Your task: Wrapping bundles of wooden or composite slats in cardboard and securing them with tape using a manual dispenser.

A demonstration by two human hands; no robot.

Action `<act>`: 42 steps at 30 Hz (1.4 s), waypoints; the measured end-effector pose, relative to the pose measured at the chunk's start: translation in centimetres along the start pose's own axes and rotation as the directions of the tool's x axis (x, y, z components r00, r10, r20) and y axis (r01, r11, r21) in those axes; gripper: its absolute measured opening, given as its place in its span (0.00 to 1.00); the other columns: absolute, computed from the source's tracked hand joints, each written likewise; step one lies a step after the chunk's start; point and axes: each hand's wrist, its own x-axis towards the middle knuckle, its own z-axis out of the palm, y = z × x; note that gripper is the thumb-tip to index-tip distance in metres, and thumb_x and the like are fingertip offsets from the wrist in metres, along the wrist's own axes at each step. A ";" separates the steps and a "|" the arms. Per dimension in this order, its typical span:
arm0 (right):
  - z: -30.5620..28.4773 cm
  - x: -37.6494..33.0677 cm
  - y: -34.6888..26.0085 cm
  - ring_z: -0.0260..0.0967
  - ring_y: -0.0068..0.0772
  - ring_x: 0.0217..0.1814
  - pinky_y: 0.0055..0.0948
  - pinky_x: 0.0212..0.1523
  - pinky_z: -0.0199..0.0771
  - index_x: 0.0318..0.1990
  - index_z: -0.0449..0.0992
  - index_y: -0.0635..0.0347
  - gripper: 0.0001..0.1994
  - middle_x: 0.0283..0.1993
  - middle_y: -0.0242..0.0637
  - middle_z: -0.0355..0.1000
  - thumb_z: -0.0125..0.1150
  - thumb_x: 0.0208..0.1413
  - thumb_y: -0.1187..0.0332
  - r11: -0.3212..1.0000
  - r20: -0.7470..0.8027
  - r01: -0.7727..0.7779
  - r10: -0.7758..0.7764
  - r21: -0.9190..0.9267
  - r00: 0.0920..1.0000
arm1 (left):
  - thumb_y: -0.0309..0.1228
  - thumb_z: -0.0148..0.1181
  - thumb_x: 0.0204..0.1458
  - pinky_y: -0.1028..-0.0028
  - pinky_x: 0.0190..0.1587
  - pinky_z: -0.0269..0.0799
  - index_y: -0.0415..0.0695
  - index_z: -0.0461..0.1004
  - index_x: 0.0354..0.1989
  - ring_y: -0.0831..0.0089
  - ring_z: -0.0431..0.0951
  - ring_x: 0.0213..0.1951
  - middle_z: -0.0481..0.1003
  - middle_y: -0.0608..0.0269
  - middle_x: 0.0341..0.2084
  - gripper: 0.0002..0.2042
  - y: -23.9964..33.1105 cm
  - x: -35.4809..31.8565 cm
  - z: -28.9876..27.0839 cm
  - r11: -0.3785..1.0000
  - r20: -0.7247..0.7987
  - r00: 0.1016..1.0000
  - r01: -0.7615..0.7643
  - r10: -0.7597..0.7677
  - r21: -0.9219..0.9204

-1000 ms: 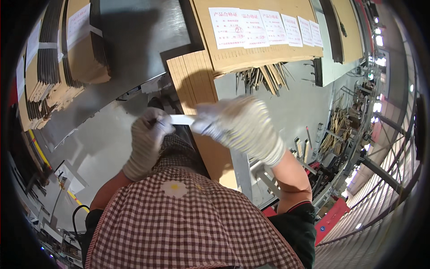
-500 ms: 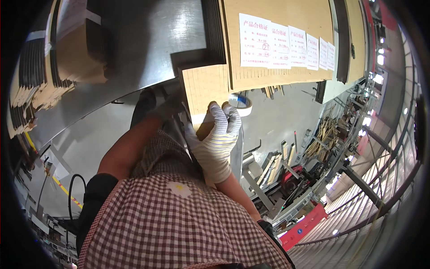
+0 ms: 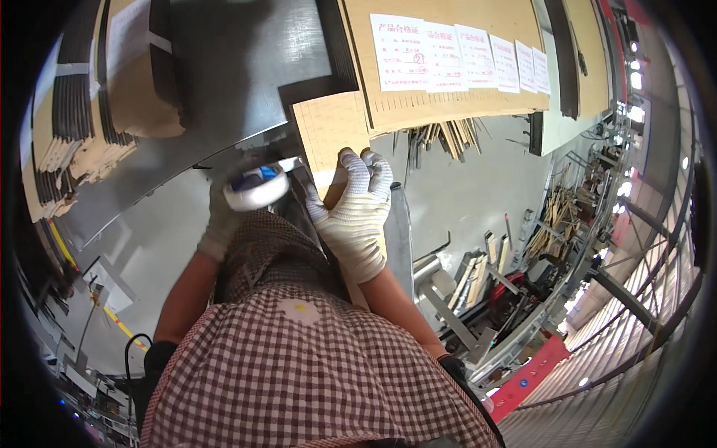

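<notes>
My left hand (image 3: 217, 224), in a pale glove and blurred by motion, holds a roll of white tape (image 3: 258, 196) with a blue inner core. A short strip of tape (image 3: 287, 163) runs from the roll towards the side of a narrow tan board stack (image 3: 328, 127). Its top face has a row of fine marks along one edge. My right hand (image 3: 358, 213), in a striped knit glove, grips the near part of this stack, with the thumb on the left side and the fingers curled over the right. The stack's underside is hidden.
A large tan board stack (image 3: 448, 104) bearing several white paper labels (image 3: 399, 52) lies beyond on the dark metal table (image 3: 246, 67). Taped bundles (image 3: 138, 75) stand at the left. Thin strips (image 3: 448, 138) stick out below the large stack; scrap wood (image 3: 553, 209) lies at right.
The tape roll has passed from the right side of the narrow stack to its left, now in my left hand. My right hand keeps its grip on the stack.
</notes>
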 end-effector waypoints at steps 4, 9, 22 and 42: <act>-1.0 0.6 2.2 0.67 0.58 0.56 0.54 0.56 0.68 0.56 0.73 0.56 0.34 0.54 0.55 0.69 0.78 0.39 0.55 0.949 0.168 0.300 -0.281 -0.100 0.945 | 0.30 0.59 0.59 0.64 0.44 0.80 0.41 0.78 0.46 0.63 0.84 0.42 0.81 0.55 0.41 0.10 3.6 -2.7 10.2 0.673 0.275 0.913 -0.407 0.300 0.618; -8.3 4.6 -0.1 0.77 0.50 0.45 0.42 0.49 0.76 0.44 0.80 0.58 0.18 0.47 0.42 0.78 0.73 0.48 0.59 0.845 0.178 0.187 -0.312 0.501 0.933 | 0.33 0.61 0.46 0.56 0.51 0.72 0.46 0.78 0.41 0.55 0.76 0.46 0.76 0.57 0.40 0.13 6.8 -0.6 13.9 -0.182 0.544 0.749 -0.516 0.377 0.837; -0.7 7.3 8.8 0.78 0.50 0.40 0.42 0.42 0.78 0.45 0.82 0.50 0.12 0.37 0.44 0.80 0.62 0.53 0.67 0.935 0.627 0.111 0.135 -0.337 0.768 | 0.34 0.69 0.38 0.56 0.62 0.62 0.47 0.76 0.52 0.58 0.69 0.55 0.75 0.64 0.49 0.26 6.9 1.3 14.1 -0.155 0.714 0.694 -0.698 0.093 0.699; -20.2 -37.1 7.8 0.73 0.26 0.46 0.23 0.40 0.77 0.54 0.77 0.65 0.14 0.50 0.39 0.74 0.59 0.62 0.72 0.695 -0.600 -0.194 0.705 0.693 0.378 | 0.38 0.73 0.43 0.64 0.56 0.73 0.45 0.67 0.63 0.61 0.78 0.55 0.77 0.51 0.52 0.36 -26.0 -22.7 27.9 -0.084 0.354 0.129 -0.987 -0.926 0.139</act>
